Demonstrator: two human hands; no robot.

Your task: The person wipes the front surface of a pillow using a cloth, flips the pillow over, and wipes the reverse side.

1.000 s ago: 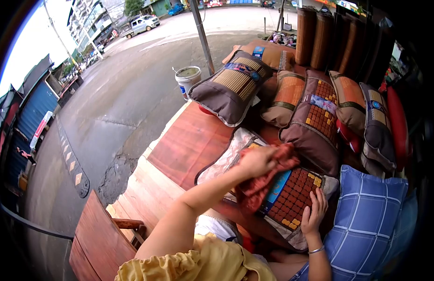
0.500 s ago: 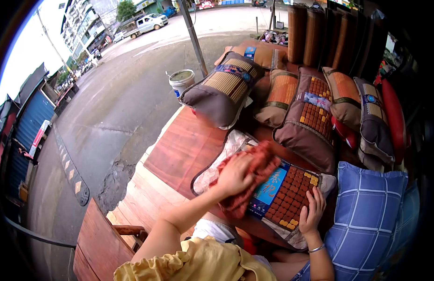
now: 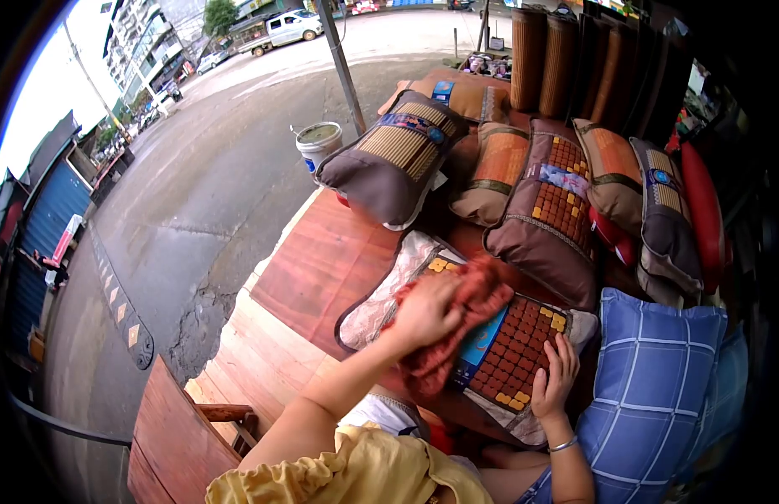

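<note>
My left hand [image 3: 431,312] presses a crumpled red cloth [image 3: 482,294] onto a pillow with brown and yellow tiles [image 3: 514,343]. The fingers are bent over the cloth, which hides the middle of the pillow and much of its blue label [image 3: 483,338]. My right hand [image 3: 557,378], fingers spread, rests flat on the pillow's right end. The pillow's pale patterned fabric end [image 3: 377,311] shows to the left of the cloth. A blue checked pillow [image 3: 654,378] lies just right of my right hand.
Several pillows, among them a grey one with a slatted panel [image 3: 398,155] and a long tiled one [image 3: 550,210], lie beyond. Rolled mats [image 3: 545,63] stand behind. A white bucket [image 3: 319,144] and a metal post [image 3: 343,67] are at the far left. A wooden chair [image 3: 175,437] stands lower left.
The red cloth and my left hand have shifted a little to the right across the pillow, covering more of the blue label. My right hand stays on the pillow's end.
</note>
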